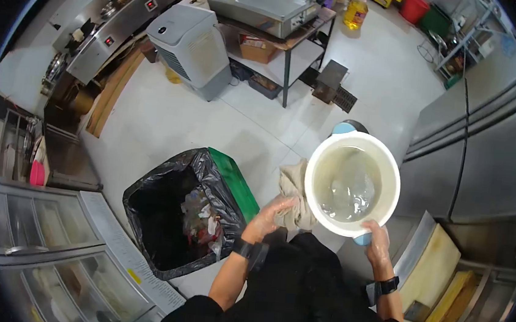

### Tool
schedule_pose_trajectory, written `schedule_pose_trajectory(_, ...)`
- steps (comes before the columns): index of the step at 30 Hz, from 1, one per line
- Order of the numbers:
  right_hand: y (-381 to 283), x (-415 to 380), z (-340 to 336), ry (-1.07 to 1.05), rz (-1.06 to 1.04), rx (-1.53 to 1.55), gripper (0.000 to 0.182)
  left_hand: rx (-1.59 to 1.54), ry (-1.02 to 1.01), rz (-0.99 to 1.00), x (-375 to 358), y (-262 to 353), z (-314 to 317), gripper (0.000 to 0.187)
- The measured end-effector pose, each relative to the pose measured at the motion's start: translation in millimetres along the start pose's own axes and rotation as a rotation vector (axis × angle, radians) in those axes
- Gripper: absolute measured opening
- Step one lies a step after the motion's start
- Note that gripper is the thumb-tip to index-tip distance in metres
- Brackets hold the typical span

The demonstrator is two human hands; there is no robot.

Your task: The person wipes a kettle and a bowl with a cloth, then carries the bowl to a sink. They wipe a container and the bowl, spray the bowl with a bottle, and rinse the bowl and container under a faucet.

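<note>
A white round bucket [391, 153] with light blue handles is in front of me on the right, with cloudy water [351, 184] inside. My right hand [377, 238] is closed on its near rim, by the near blue handle. A crumpled beige cloth [293, 182] hangs from my left hand [278, 212], whose fingers are closed on it just left of the bucket. Both hands have a wet-looking shine. To the left of the cloth stands a large bin [235, 180] with a green side and a black liner; rubbish [200, 220] lies inside.
Glass-fronted drawers [67, 267] are at lower left, a steel cabinet [486, 144] at right. Ahead stand a grey air cooler [192, 42] and a steel work table [271, 15]. A dark metal box [331, 81] and an oil bottle [355, 13] are on the pale floor [236, 125].
</note>
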State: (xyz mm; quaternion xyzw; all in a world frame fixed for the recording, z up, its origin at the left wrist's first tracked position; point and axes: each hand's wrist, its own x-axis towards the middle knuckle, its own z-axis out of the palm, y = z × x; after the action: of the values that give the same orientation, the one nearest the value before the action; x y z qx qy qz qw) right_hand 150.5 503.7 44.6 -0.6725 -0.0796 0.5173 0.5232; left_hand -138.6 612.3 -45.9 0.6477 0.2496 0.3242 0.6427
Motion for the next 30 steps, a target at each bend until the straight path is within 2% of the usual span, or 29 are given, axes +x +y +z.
schedule_pose_trajectory(2,-1,33,10,-0.062,0.006,-0.042,0.03,-0.504,0.136,-0.149,10,33,3,0.06)
schedule_pose_trajectory(3,4,56,10,-0.122,-0.037,-0.113,0.027,-0.383,0.202,-0.098,15,38,3,0.051)
schedule_pose_trajectory(4,4,73,13,-0.184,-0.08,-0.184,0.027,-0.38,0.225,-0.086,18,29,-3,0.051)
schedule_pose_trajectory(6,-11,91,32,-0.245,-0.047,-0.2,0.026,0.35,0.25,0.218,19,-15,-17,0.045)
schedule_pose_trajectory(7,-21,99,45,-0.284,-0.007,-0.201,0.025,0.064,0.262,0.106,20,-49,-17,0.037)
schedule_pose_trajectory(8,-39,102,62,-0.334,0.085,-0.176,0.037,0.077,0.288,0.108,31,-36,-23,0.037)
schedule_pose_trajectory(9,-44,118,70,-0.359,0.084,-0.186,0.037,-0.487,0.403,-0.197,43,-21,-27,0.035)
schedule_pose_trajectory(10,-45,135,74,-0.394,0.037,-0.223,0.029,-1.061,0.489,-0.493,57,-11,-32,0.034)
schedule_pose_trajectory(11,-50,154,80,-0.429,-0.013,-0.261,0.029,-0.89,0.581,-0.48,70,-14,-35,0.037)
schedule_pose_trajectory(12,-58,173,87,-0.453,-0.017,-0.271,0.029,-0.889,0.603,-0.461,82,-15,-40,0.037)
schedule_pose_trajectory(14,-75,203,105,-0.558,-0.177,-0.418,0.029,-1.059,0.695,-0.424,102,-14,-51,0.037)
schedule_pose_trajectory(15,-83,214,113,-0.576,-0.17,-0.427,0.029,-1.063,0.715,-0.418,109,-11,-54,0.037)
schedule_pose_trajectory(17,-115,228,145,-0.653,-0.201,-0.426,0.029,-0.154,0.66,0.037,128,-1,-62,0.053)
schedule_pose_trajectory(18,-130,238,157,-0.714,-0.258,-0.504,0.029,-0.005,0.651,0.0,137,2,-69,0.066)
schedule_pose_trajectory(20,-139,268,176,-0.754,-0.227,-0.49,0.029,-0.081,0.793,-0.087,159,13,-77,0.065)
schedule_pose_trajectory(21,-144,281,187,-0.771,-0.202,-0.468,0.029,-0.245,0.84,0.055,170,1,-80,0.052)
schedule_pose_trajectory(22,-152,285,203,-0.776,-0.163,-0.398,0.029,-0.244,0.857,0.056,179,1,-89,0.052)
schedule_pose_trajectory(24,-166,299,228,-0.763,-0.102,-0.402,0.03,-1.115,0.939,-0.174,200,3,-114,0.039)
schedule_pose_trajectory(25,-171,306,241,-0.736,-0.041,-0.393,0.03,-0.966,0.971,-0.186,209,2,-121,0.037)
schedule_pose_trajectory(30,-178,351,309,-0.744,0.046,-0.389,0.023,-0.991,1.001,-0.116,234,-3,-181,0.035)
